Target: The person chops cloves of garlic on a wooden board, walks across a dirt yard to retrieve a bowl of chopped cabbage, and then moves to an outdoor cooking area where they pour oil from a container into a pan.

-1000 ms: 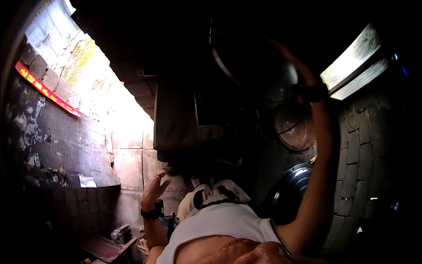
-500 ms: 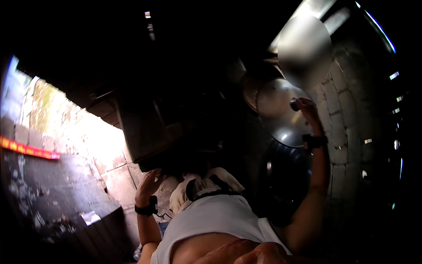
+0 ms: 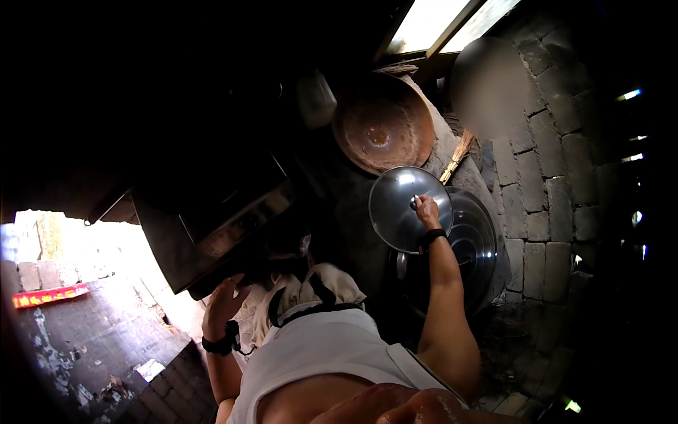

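My right hand [image 3: 427, 211] is closed on the small dark knob of a round, shiny pot lid [image 3: 395, 201]. The lid partly covers the left side of a large, dark, round vessel [image 3: 474, 230] with concentric rings on its top. Whether lid and vessel touch, I cannot tell. Beyond the lid lies a wide, rust-brown wok [image 3: 395, 131], with a small stained patch at its middle. My left hand [image 3: 224, 305] hangs low at my left side, fingers loosely bent and apart, holding nothing. It is nearest the corner of a dark, box-like unit [image 3: 161, 247].
A whitish container [image 3: 316, 99] stands left of the wok. A straw whisk [image 3: 459, 154] lies beside the lid, near a brick wall or floor [image 3: 549, 198]. At left, a dark slab [image 3: 106, 328] carries a red strip [image 3: 51, 295]. Deep shadow hides much of the upper left.
My right hand and the lid have shifted left and nearer to me. The view has turned and brightened, so the wok and whisk show clearly. My left hand stays low and empty.
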Demonstrator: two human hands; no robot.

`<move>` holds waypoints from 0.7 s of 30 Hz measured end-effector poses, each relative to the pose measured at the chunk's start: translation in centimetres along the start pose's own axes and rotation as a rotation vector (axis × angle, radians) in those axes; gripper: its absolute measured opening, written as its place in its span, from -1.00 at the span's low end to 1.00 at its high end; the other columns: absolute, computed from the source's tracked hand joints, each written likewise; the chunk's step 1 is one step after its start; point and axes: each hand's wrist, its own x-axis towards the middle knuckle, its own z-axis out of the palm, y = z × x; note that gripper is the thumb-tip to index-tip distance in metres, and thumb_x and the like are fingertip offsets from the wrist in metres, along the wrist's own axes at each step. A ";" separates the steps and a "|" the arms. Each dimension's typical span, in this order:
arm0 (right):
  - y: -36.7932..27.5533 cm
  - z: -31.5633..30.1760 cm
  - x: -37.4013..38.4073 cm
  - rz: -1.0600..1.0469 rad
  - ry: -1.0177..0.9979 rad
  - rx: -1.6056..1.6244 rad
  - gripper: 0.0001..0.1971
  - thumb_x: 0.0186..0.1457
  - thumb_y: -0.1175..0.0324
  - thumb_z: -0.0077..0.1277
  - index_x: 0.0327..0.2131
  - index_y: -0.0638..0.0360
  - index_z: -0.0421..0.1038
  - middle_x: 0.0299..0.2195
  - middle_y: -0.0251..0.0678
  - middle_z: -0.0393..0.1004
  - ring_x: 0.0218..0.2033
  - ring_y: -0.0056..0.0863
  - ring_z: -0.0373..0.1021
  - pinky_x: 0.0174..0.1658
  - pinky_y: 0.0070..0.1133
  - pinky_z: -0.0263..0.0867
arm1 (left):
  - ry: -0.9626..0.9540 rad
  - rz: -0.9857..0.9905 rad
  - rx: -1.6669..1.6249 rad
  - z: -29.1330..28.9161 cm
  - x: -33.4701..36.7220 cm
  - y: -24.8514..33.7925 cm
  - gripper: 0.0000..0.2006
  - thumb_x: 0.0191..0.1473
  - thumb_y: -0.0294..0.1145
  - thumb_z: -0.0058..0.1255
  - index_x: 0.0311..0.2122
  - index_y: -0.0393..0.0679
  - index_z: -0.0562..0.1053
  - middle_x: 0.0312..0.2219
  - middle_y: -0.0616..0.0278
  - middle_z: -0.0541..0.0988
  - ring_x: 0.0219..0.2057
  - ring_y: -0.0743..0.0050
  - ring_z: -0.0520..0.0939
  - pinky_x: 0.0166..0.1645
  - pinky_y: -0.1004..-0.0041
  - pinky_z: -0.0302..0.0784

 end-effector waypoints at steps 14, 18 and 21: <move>2.7 3.1 2.5 0.010 -0.157 0.047 -0.69 0.10 0.12 -0.04 -0.34 0.14 0.56 -0.38 0.02 0.55 -0.28 0.02 0.48 -0.21 -0.24 0.36 | -0.068 -0.072 0.063 0.5 3.7 5.3 -0.56 0.09 -0.16 0.07 -0.02 -0.28 0.46 -0.09 -0.09 0.55 -0.04 0.00 0.54 0.05 0.28 0.44; 5.5 4.4 2.8 0.057 -0.210 0.144 -0.68 0.08 0.16 -0.05 -0.37 0.24 0.55 -0.51 -0.09 0.54 -0.47 -0.24 0.49 -0.35 -0.39 0.38 | -0.127 -0.064 0.100 0.4 4.9 5.9 -0.55 0.09 -0.14 0.04 0.00 -0.25 0.46 -0.07 -0.07 0.54 -0.02 0.02 0.54 0.07 0.29 0.43; 2.8 1.4 2.7 -0.031 -0.320 0.022 -0.68 0.04 0.15 -0.03 -0.36 0.22 0.56 -0.47 -0.02 0.55 -0.36 -0.08 0.51 -0.28 -0.34 0.38 | -0.132 -0.104 0.097 1.0 5.0 5.4 -0.54 0.10 -0.12 0.03 0.01 -0.23 0.45 -0.07 -0.05 0.54 -0.02 0.04 0.54 0.08 0.30 0.43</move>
